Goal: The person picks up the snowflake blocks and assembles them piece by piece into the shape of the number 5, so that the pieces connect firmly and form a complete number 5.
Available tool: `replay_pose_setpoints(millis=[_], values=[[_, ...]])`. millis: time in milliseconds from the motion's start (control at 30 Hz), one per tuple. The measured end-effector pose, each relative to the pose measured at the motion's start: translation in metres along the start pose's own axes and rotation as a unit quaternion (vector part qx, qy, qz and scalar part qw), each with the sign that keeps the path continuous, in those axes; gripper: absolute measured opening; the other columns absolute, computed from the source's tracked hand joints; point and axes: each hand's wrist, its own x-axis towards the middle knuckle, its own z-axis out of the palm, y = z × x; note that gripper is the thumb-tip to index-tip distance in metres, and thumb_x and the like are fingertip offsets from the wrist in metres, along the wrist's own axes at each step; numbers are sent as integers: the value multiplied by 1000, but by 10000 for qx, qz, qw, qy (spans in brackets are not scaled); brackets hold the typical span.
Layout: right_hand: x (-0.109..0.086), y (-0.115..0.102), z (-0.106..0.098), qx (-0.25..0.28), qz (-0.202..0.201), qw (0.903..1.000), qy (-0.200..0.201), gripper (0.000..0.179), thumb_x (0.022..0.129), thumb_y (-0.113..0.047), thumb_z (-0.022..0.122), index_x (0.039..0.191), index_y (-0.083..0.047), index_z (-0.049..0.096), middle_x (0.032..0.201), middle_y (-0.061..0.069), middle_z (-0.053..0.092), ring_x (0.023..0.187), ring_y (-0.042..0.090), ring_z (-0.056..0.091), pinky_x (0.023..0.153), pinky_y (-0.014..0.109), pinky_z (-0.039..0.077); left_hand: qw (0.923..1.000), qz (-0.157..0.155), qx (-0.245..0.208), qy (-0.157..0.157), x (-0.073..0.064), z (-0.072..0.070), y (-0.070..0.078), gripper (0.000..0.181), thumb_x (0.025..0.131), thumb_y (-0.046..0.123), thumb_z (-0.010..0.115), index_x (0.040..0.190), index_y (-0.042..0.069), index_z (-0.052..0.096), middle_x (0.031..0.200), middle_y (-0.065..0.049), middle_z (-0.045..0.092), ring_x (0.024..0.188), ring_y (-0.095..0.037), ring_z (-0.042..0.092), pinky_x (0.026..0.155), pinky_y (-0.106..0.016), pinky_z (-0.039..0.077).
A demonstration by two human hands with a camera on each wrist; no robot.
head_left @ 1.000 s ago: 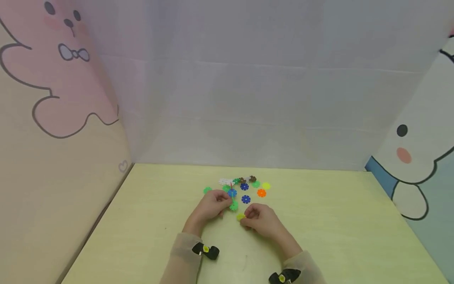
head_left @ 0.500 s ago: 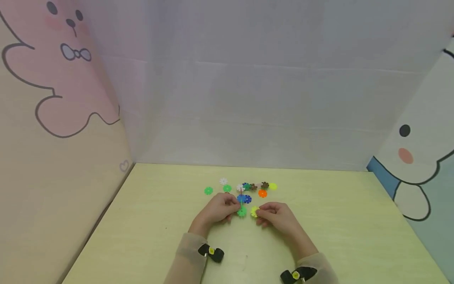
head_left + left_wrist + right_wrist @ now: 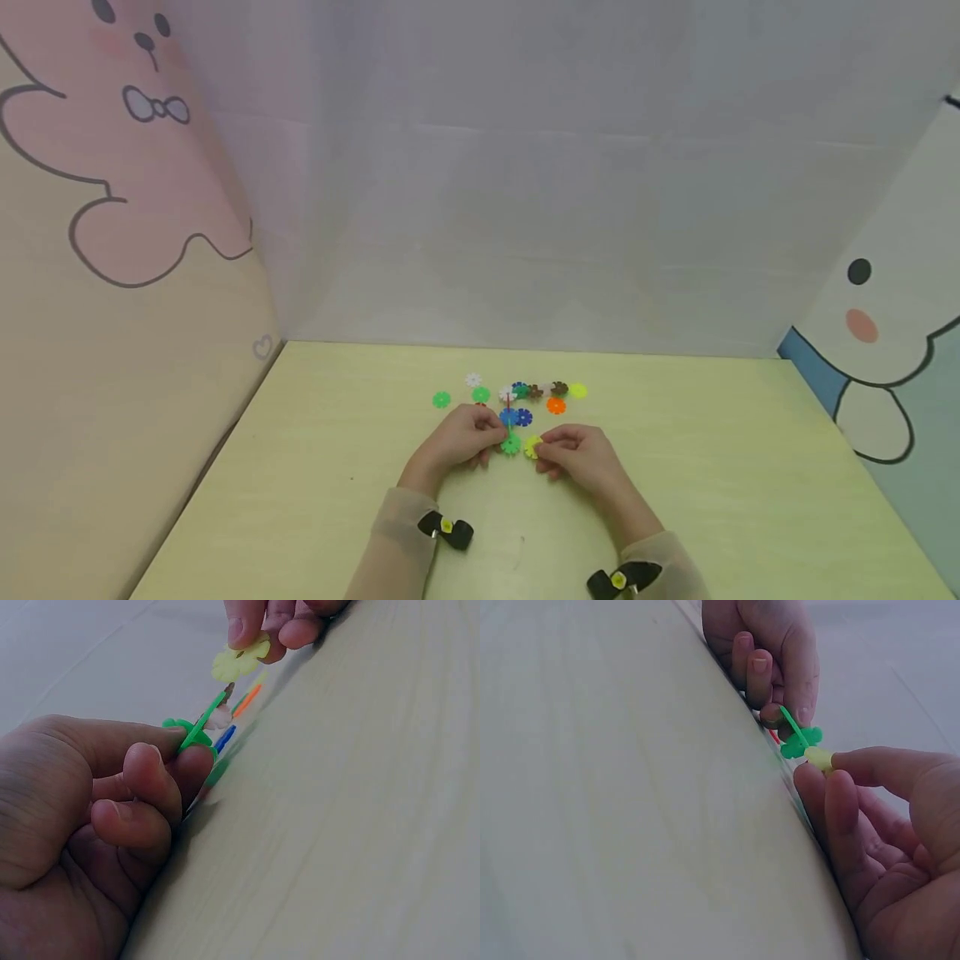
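Observation:
My left hand (image 3: 465, 437) pinches a green notched plastic disc (image 3: 511, 446) between thumb and fingers. In the left wrist view another green disc (image 3: 200, 733) crosses it at an angle, slotted together. Beyond it in the head view are a light blue disc (image 3: 508, 417) and a thin red edge-on piece, seemingly joined to it. The right hand (image 3: 581, 457) pinches a yellow notched disc (image 3: 532, 447), just to the right of the green one. From the right wrist view, the yellow disc (image 3: 819, 758) looks close to the green pieces; whether they touch I cannot tell.
Behind the hands, a row of white, green and brown discs (image 3: 558, 388) lies on the pale table (image 3: 750, 500). Loose around it are an orange disc (image 3: 556, 406), a yellow one (image 3: 577, 391), a dark blue one (image 3: 524, 417) and a green one (image 3: 441, 400).
My left hand and the joined discs have shifted right, and the white-to-brown row moved right too. The right hand went right with the yellow disc, then came slightly back left, toward the green disc.

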Motion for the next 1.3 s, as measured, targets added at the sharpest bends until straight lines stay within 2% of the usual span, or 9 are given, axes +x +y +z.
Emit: replay_pose_setpoints(millis=[167,433,733,1000,1167,1300], values=[[-1,-3,-1,-150,-128,9998,-18,28,88,-15,79,106,5,71,90,15,79,72,18,75,64,31,62,9999,10,-112,-55,-2,-1,2,12,96,24,70,94,13,73,63,-1,63,43,-10,47,43,-22,41],[2,-1,2,-606,-321,9970,364,23,86,-17,82,100,0,75,86,11,79,66,15,70,63,28,60,9996,-63,-279,-88,-2,-1,3,12,95,27,72,96,15,75,66,-1,65,44,-11,46,44,-22,42],[6,4,3,-818,-456,9942,524,17,83,-15,84,96,-7,77,85,7,78,68,15,69,64,25,58,9993,-57,-341,-122,0,-1,2,14,93,26,74,97,13,75,73,-1,69,44,-11,49,43,-22,42],[7,2,5,-1393,-796,9856,533,11,84,-18,84,93,-17,80,92,1,80,81,10,70,73,20,55,9991,-98,-381,-131,-1,1,3,13,93,22,74,97,9,73,72,-1,68,45,-11,50,43,-21,40],[9,0,8,-1715,-980,9783,631,9,82,-19,86,89,-21,80,88,-4,79,80,7,69,75,19,54,9989,-116,-448,-100,-1,2,3,13,93,20,74,97,8,72,72,-1,68,46,-11,50,43,-21,39],[8,-3,10,-1819,-1091,9751,646,7,82,-18,86,85,-20,80,84,-4,78,77,8,67,71,20,53,9988,-99,-469,-81,-1,2,4,12,94,19,73,98,7,73,71,-1,67,45,-10,48,42,-20,39]])
